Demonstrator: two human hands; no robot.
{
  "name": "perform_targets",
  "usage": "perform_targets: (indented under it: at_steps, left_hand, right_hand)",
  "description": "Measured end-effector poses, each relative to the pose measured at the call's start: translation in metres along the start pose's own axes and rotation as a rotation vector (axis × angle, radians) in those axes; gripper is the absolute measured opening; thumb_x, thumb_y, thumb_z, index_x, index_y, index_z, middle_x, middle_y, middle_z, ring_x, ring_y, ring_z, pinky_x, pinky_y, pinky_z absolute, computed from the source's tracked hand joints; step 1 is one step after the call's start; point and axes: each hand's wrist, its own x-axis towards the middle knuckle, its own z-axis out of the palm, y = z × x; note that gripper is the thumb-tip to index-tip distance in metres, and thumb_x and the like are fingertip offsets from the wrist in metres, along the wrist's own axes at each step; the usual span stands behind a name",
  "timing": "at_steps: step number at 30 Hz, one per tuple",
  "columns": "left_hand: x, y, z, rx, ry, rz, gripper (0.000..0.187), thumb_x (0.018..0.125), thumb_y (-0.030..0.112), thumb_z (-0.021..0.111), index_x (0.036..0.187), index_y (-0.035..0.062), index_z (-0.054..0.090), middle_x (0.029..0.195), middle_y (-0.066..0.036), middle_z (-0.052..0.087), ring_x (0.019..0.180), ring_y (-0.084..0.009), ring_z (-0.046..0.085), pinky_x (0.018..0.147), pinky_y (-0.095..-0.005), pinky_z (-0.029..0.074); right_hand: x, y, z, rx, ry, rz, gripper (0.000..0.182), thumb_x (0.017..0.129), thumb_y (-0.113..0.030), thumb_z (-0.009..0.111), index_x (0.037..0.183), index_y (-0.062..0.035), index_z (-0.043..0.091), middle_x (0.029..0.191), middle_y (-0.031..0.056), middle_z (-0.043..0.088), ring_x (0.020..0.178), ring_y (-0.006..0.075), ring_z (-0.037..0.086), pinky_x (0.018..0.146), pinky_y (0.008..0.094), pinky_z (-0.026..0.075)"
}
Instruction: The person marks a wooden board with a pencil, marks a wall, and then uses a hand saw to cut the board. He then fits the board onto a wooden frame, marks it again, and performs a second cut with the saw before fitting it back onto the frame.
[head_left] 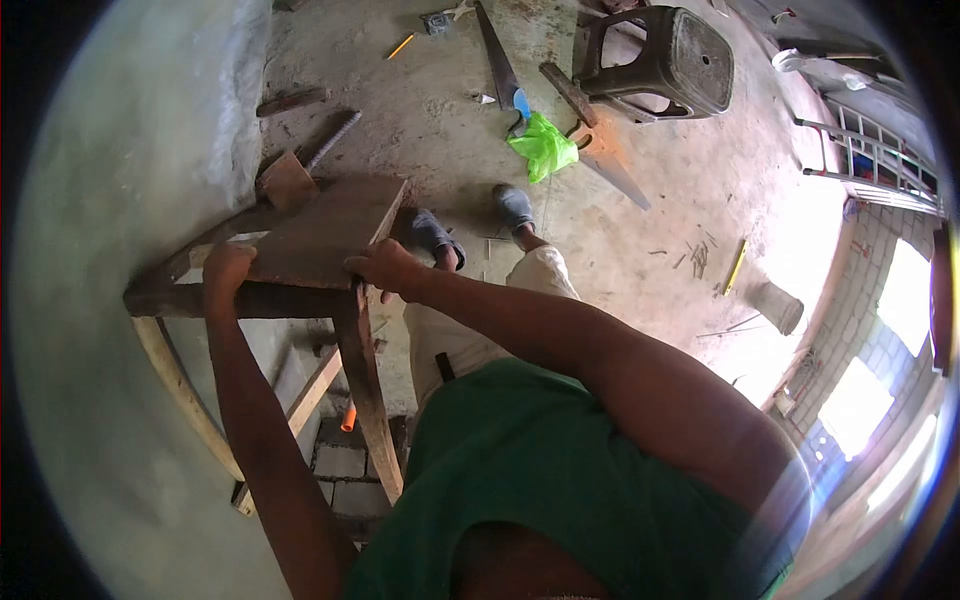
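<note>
A dark wooden plank [320, 232] lies flat on top of a rough wooden bench frame [355, 350] beside the wall. My left hand [225, 270] grips the plank's near left edge. My right hand [385, 265] clasps its right edge near the bench's corner post. Both hands close over the board's rim. A small wooden block [287, 180] sits at the plank's far end.
On the concrete floor lie a handsaw [497, 60], a green plastic bag [543, 146], a tipped dark plastic stool [665, 62], a yellow pencil [401, 46], wood offcuts and scattered nails. Concrete blocks [340, 465] sit under the bench. My feet [475, 225] stand beside it.
</note>
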Motion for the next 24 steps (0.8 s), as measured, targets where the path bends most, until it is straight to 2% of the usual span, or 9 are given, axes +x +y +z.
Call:
perform_targets:
  at_steps: [6, 10, 12, 14, 15, 17, 18, 20, 24]
  left_hand:
    - [-0.019, 0.029, -0.033, 0.063, -0.11, -0.057, 0.045, 0.081, 0.036, 0.064, 0.096, -0.0061, 0.068, 0.105, -0.028, 0.066, 0.097, -0.0413, 0.065, 0.084, -0.0491, 0.049]
    - [0.002, 0.004, -0.016, 0.097, -0.095, -0.083, 0.05, 0.081, 0.04, 0.067, 0.097, -0.007, 0.068, 0.106, -0.028, 0.066, 0.099, -0.041, 0.066, 0.087, -0.0474, 0.049]
    - [0.012, 0.004, -0.014, 0.144, -0.221, -0.07, 0.056, 0.083, 0.047, 0.065, 0.101, -0.0052, 0.069, 0.108, -0.028, 0.066, 0.102, -0.0408, 0.065, 0.089, -0.0474, 0.049]
    - [0.019, 0.017, -0.009, 0.134, -0.227, -0.076, 0.056, 0.083, 0.047, 0.062, 0.104, -0.0041, 0.069, 0.109, -0.028, 0.066, 0.105, -0.04, 0.064, 0.091, -0.047, 0.048]
    - [0.018, 0.026, -0.006, 0.122, -0.235, -0.081, 0.056, 0.083, 0.047, 0.06, 0.107, -0.003, 0.069, 0.111, -0.027, 0.066, 0.108, -0.0391, 0.063, 0.093, -0.0465, 0.047]
    - [0.013, 0.039, 0.004, 0.14, -0.205, -0.095, 0.057, 0.084, 0.048, 0.059, 0.107, -0.0027, 0.069, 0.112, -0.027, 0.065, 0.108, -0.0384, 0.063, 0.093, -0.0472, 0.046]
    - [0.009, 0.042, 0.006, 0.155, -0.175, -0.109, 0.057, 0.085, 0.049, 0.058, 0.108, -0.0024, 0.069, 0.113, -0.027, 0.065, 0.109, -0.0376, 0.063, 0.093, -0.0478, 0.046]
    - [0.003, 0.041, -0.008, 0.088, -0.22, -0.076, 0.058, 0.086, 0.05, 0.058, 0.108, -0.0022, 0.069, 0.113, -0.027, 0.065, 0.108, -0.0377, 0.063, 0.093, -0.0475, 0.046]
    - [0.033, 0.003, 0.016, 0.091, -0.291, -0.081, 0.06, 0.086, 0.053, 0.061, 0.111, -0.0021, 0.068, 0.112, -0.027, 0.066, 0.106, -0.039, 0.064, 0.091, -0.0471, 0.047]
  right_hand:
    - [-0.002, -0.003, -0.014, -0.1, 0.148, -0.155, 0.079, 0.064, -0.02, 0.084, 0.134, -0.0108, 0.049, 0.112, 0.0111, 0.064, 0.109, 0.0284, 0.064, 0.078, 0.038, 0.053]
    - [0.004, -0.004, -0.017, 0.192, 0.008, 0.008, 0.061, 0.074, -0.02, 0.076, 0.13, -0.0092, 0.053, 0.104, 0.0127, 0.066, 0.101, 0.0292, 0.067, 0.076, 0.0414, 0.055]
    - [0.002, -0.009, -0.023, 0.353, -0.001, 0.066, 0.055, 0.077, -0.021, 0.073, 0.128, -0.0084, 0.055, 0.101, 0.0135, 0.067, 0.097, 0.0295, 0.068, 0.073, 0.042, 0.056]
    - [-0.003, -0.017, -0.032, 0.767, 0.049, 0.316, 0.042, 0.097, -0.037, 0.048, 0.115, -0.0015, 0.063, 0.09, 0.0196, 0.066, 0.062, 0.0302, 0.07, 0.049, 0.0361, 0.058]
    - [-0.004, -0.021, -0.039, 0.769, 0.05, 0.315, 0.042, 0.097, -0.037, 0.048, 0.115, -0.0015, 0.063, 0.09, 0.0196, 0.066, 0.062, 0.0302, 0.07, 0.049, 0.0361, 0.058]
    - [-0.005, -0.025, -0.049, 0.616, -0.064, 0.308, 0.045, 0.082, -0.022, 0.066, 0.124, -0.0078, 0.059, 0.095, 0.0159, 0.067, 0.09, 0.0319, 0.07, 0.069, 0.0406, 0.058]
    - [-0.003, -0.022, -0.041, 0.619, -0.064, 0.311, 0.045, 0.082, -0.022, 0.066, 0.124, -0.0078, 0.059, 0.095, 0.0159, 0.067, 0.09, 0.0319, 0.07, 0.069, 0.0406, 0.058]
    - [0.006, -0.008, -0.012, 0.494, 0.132, 0.068, 0.048, 0.093, -0.045, 0.055, 0.112, -0.0026, 0.065, 0.093, 0.0242, 0.068, 0.062, 0.0328, 0.069, 0.057, 0.0413, 0.057]
    - [0.005, -0.015, -0.004, 0.53, 0.195, 0.204, 0.052, 0.09, -0.051, 0.059, 0.11, -0.0033, 0.065, 0.09, 0.0257, 0.068, 0.076, 0.037, 0.07, 0.069, 0.0464, 0.055]
